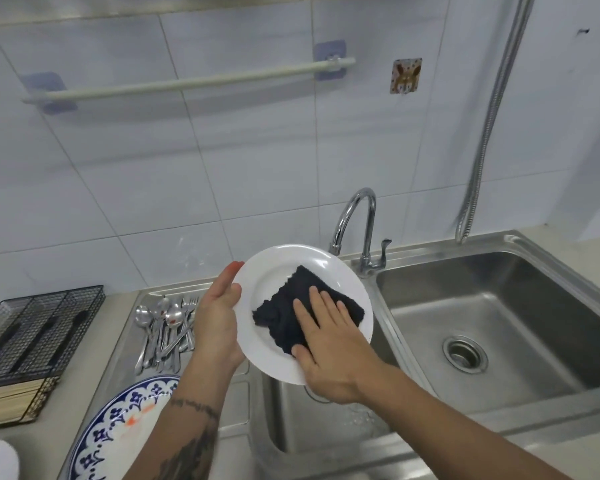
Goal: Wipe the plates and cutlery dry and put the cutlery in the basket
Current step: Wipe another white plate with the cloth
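We hold the white plate (302, 268) over the sink (492, 271), left hand (217, 320) gripping its rim, right hand (329, 344) fingers flat on the dark cloth (284, 306). Drying continues; the cutlery (163, 327) awaits wiping, then the basket (39, 327).

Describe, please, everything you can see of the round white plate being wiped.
The round white plate looks like glossy glazed ceramic, plain, with a broad rim around a shallow well. It is held tilted over the steel sink, face towards the camera. The left hand grips its left edge, fingers behind. The right hand presses a dark folded cloth flat against its centre. No chips or marks show.
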Demonstrator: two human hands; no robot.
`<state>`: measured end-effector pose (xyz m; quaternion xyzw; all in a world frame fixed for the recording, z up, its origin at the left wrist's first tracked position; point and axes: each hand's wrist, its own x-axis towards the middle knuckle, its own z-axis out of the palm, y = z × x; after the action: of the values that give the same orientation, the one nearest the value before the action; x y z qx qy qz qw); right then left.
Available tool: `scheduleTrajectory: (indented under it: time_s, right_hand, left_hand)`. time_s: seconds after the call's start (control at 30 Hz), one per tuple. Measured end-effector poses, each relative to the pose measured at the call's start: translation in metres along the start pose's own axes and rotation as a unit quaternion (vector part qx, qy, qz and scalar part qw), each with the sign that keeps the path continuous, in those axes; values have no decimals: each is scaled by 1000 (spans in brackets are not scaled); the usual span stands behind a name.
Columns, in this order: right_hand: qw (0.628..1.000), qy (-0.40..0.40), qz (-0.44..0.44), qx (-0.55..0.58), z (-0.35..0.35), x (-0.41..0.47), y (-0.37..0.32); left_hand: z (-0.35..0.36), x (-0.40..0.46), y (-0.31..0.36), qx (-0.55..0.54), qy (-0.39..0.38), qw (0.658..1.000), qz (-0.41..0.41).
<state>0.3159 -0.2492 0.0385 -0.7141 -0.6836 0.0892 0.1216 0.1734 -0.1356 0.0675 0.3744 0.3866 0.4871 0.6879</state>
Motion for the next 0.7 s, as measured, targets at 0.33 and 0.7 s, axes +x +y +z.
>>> scheduleTrajectory:
  time_s: [0.33, 0.7]
  right_hand:
    - [989, 62, 101, -93, -3, 32, -4]
    - [985, 122, 95, -75, 11, 17, -45]
  left_hand:
    - [-23, 16, 16, -21, -47, 999, 10]
    - [-63, 37, 24, -61, -58, 996, -7]
